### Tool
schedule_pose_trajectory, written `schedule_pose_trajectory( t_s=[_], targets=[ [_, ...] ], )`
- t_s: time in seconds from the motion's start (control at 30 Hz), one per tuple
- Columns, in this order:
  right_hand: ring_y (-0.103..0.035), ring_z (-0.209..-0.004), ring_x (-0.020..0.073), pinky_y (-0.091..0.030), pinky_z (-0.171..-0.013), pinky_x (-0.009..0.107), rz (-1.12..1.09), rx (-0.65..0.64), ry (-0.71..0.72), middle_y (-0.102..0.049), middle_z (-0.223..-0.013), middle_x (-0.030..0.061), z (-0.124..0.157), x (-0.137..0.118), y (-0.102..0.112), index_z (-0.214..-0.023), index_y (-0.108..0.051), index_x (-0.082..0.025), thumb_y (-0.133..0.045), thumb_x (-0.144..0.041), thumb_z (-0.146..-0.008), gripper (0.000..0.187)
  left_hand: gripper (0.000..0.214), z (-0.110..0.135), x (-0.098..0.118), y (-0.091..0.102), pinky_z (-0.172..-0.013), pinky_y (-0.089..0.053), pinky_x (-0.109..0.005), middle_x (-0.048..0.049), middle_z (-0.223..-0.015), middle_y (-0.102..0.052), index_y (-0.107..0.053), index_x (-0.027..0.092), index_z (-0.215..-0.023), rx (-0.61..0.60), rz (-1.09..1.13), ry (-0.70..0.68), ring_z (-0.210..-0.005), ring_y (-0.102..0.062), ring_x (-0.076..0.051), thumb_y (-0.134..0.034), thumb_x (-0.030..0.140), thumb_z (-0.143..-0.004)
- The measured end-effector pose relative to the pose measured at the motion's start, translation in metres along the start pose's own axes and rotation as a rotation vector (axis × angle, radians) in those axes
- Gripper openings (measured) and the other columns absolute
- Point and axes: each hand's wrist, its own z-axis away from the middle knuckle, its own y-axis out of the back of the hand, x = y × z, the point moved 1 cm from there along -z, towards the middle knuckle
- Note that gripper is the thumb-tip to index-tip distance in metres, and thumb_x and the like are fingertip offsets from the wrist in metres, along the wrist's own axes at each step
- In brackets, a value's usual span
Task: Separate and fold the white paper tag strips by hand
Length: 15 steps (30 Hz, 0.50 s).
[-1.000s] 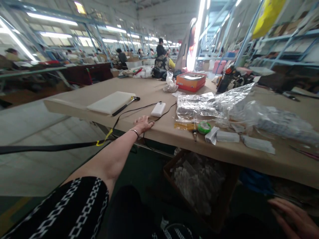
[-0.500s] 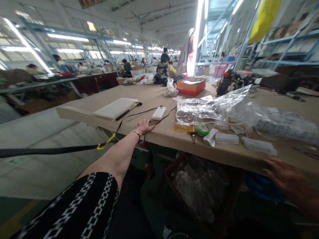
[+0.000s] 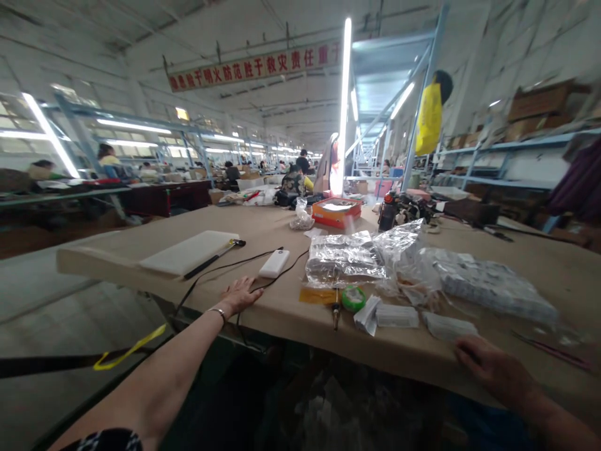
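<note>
My left hand (image 3: pixel 240 294) lies flat near the table's front edge, fingers spread, over a thin black cable. Just beyond it is a white power bank (image 3: pixel 274 264). At the right, my right hand (image 3: pixel 491 363) rests at the table edge with nothing visible in it; some of its fingers are hard to see. Closest to that hand is a stack of clear plastic strips (image 3: pixel 449 326). More strips (image 3: pixel 397 316), a green tape roll (image 3: pixel 353 299), and a small pointed tool with a dark handle (image 3: pixel 335 314) lie between the hands.
Silvery plastic bags (image 3: pixel 345 260) and a bagged pile of small pieces (image 3: pixel 488 282) cover the middle right. An orange box (image 3: pixel 336 213) stands farther back. Tweezers (image 3: pixel 551 351) lie at far right. On the left are a white board (image 3: pixel 188 252) and a black-handled tool (image 3: pixel 211 260).
The view has tilted up and shifted right. My right hand has moved further onto the table edge, closer to the plastic strips. My left hand stays flat by the cable.
</note>
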Motion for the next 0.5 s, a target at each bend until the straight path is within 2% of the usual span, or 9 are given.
schedule_pose_trajectory(
  t_s=[0.1, 0.17, 0.3, 0.5],
  targets=[
    [-0.061, -0.074, 0.0253, -0.045, -0.065, 0.037, 0.052, -0.051, -0.057, -0.062, -0.078, 0.0036, -0.011, 0.000, -0.002, -0.079, -0.063, -0.024, -0.032, -0.052, -0.091, 0.043, 0.072, -0.002, -0.003, -0.002, -0.114, -0.022, -0.046, -0.0098, -0.154, -0.028, -0.034, 0.021, -0.145, -0.007, -0.019, 0.000, -0.141, -0.024, -0.028, -0.032, 0.061, -0.085],
    [-0.061, -0.070, 0.0252, -0.042, -0.062, 0.037, 0.093, -0.036, -0.078, -0.060, -0.073, 0.0022, -0.015, -0.001, -0.006, -0.077, -0.061, -0.024, -0.030, -0.051, -0.091, 0.044, 0.074, -0.004, -0.005, -0.002, -0.114, -0.022, -0.046, -0.0110, -0.153, -0.029, -0.034, 0.019, -0.145, -0.008, -0.031, -0.005, -0.141, -0.025, -0.029, -0.031, 0.061, -0.084],
    [-0.061, -0.069, 0.0234, -0.040, -0.061, 0.034, 0.100, 0.051, -0.079, -0.061, -0.074, 0.0007, -0.016, 0.001, -0.014, -0.077, -0.060, -0.024, -0.032, -0.050, -0.093, 0.042, 0.076, -0.011, -0.009, -0.007, -0.114, -0.020, -0.048, -0.0122, -0.152, -0.030, -0.034, 0.015, -0.146, -0.012, -0.051, -0.007, -0.141, -0.024, -0.030, -0.030, 0.059, -0.084],
    [-0.061, -0.070, 0.0210, -0.040, -0.063, 0.032, 0.063, 0.077, -0.131, -0.061, -0.074, -0.0002, -0.015, -0.003, -0.012, -0.079, -0.061, -0.023, -0.034, -0.049, -0.092, 0.040, 0.072, -0.024, -0.021, -0.021, -0.114, -0.017, -0.048, -0.0102, -0.155, -0.025, -0.029, 0.016, -0.148, -0.016, -0.078, 0.035, -0.143, -0.021, -0.029, -0.028, 0.055, -0.087]
  ],
)
